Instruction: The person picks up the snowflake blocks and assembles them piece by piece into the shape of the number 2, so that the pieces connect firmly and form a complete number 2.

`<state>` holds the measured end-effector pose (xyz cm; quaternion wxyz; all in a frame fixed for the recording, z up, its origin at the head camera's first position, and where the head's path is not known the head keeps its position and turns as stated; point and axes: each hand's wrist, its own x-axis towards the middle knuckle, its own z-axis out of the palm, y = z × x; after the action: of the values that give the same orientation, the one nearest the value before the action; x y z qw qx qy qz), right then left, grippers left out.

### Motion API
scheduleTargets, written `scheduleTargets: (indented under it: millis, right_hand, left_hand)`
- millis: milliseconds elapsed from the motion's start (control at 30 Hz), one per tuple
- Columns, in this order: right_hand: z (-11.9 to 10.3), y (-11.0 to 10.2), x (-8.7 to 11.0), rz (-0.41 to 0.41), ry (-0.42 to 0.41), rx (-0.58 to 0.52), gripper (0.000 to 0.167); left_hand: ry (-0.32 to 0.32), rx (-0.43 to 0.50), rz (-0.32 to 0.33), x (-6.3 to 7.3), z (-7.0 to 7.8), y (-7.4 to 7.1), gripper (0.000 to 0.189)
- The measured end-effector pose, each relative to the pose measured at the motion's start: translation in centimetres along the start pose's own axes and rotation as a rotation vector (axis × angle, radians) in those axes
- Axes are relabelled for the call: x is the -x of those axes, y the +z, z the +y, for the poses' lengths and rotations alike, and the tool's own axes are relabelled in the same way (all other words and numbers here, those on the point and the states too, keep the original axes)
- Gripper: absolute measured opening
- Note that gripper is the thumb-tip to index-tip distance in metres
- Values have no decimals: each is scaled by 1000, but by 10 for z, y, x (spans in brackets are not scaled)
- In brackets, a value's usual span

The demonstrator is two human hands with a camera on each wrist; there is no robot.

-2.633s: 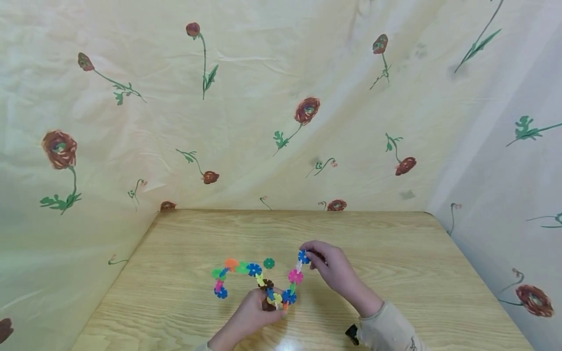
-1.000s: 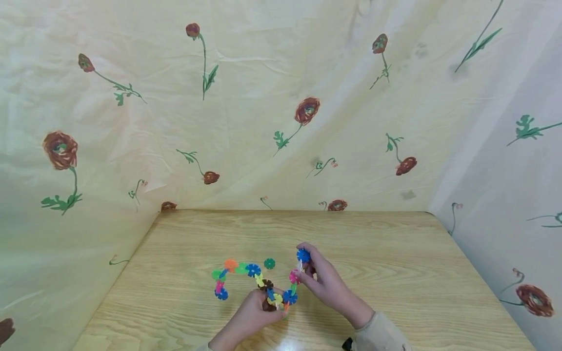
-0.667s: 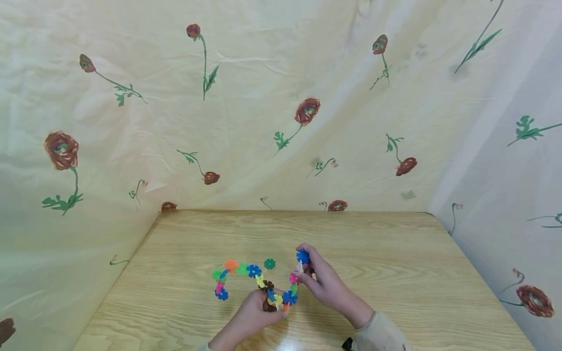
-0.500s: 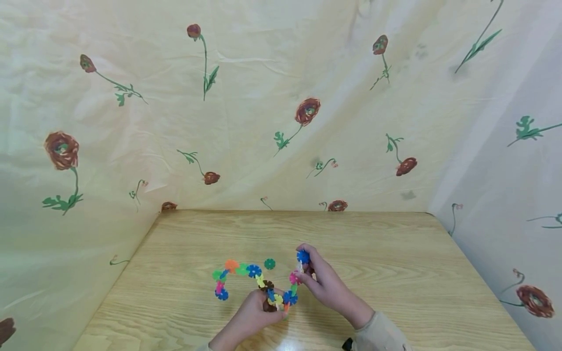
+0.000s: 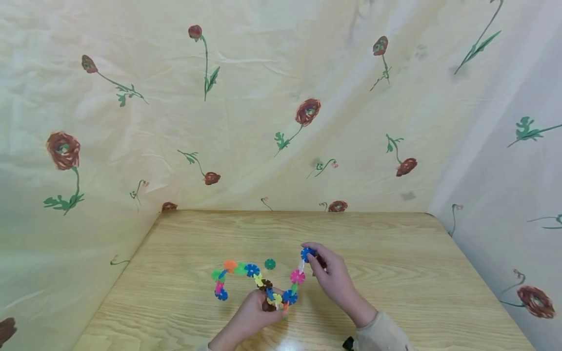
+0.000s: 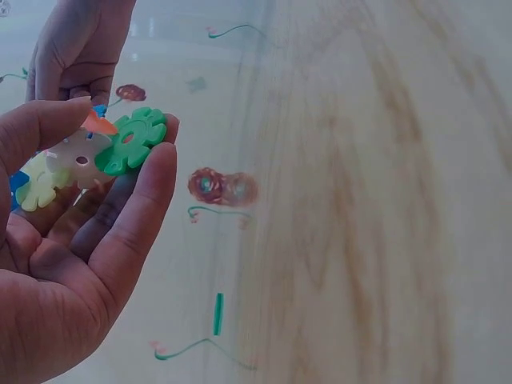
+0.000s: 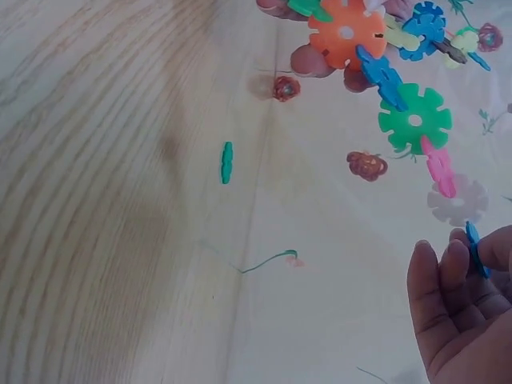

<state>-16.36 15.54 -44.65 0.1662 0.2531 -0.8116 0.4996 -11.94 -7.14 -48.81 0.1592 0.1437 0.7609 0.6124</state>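
Note:
A chain of flower-shaped interlocking plastic discs, with a pink disc [image 5: 297, 277] in its right arm, curves in an S above the table. My left hand [image 5: 254, 309] grips its middle from below; in the left wrist view a green disc [image 6: 136, 142] sticks out between thumb and fingers. My right hand [image 5: 335, 275] pinches the blue disc [image 5: 307, 254] at the chain's raised right end. Seen from the right wrist, that blue disc [image 7: 474, 248] is edge-on between thumb and fingers, joined to a white disc [image 7: 458, 200]. The chain's left end, a blue disc [image 5: 221, 294], hangs free.
A loose green disc [image 5: 270, 263] lies on the wooden table [image 5: 373, 234] just behind the chain. A small black object [image 5: 348, 343] shows beside the right sleeve. Flower-printed cloth [image 5: 263, 122] hangs behind the table and along both sides.
My right thumb has come off the pink disc and now presses the blue end disc. That end has shifted slightly right. The left hand has kept its grip in place.

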Motion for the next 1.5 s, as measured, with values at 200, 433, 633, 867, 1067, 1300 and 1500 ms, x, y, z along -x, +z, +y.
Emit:
scheduleTargets:
  millis: [200, 433, 633, 867, 1067, 1300, 1500]
  right_hand:
    - [-5, -2, -3, 77, 61, -33, 17]
    - [-6, -3, -4, 85, 166, -162, 6]
    - [-6, -5, -6, 96, 224, -293, 8]
    - [-6, -5, -6, 75, 242, -325, 13]
    - [-5, -5, -6, 60, 238, -339, 12]
    - [-7, -5, -6, 60, 287, -350, 13]
    - [-7, -5, -6, 61, 346, -352, 12]
  left_hand:
    - [-18, -1, 10, 0, 1, 1, 23]
    - [6, 4, 0, 1, 3, 1, 23]
    - [10, -3, 0, 1, 3, 0, 23]
    - [0, 9, 0, 2, 3, 1, 25]
    - [-2, -6, 2, 3, 4, 2, 26]
    - [5, -7, -12, 3, 5, 1, 23]
    - [5, -13, -23, 3, 4, 2, 21]
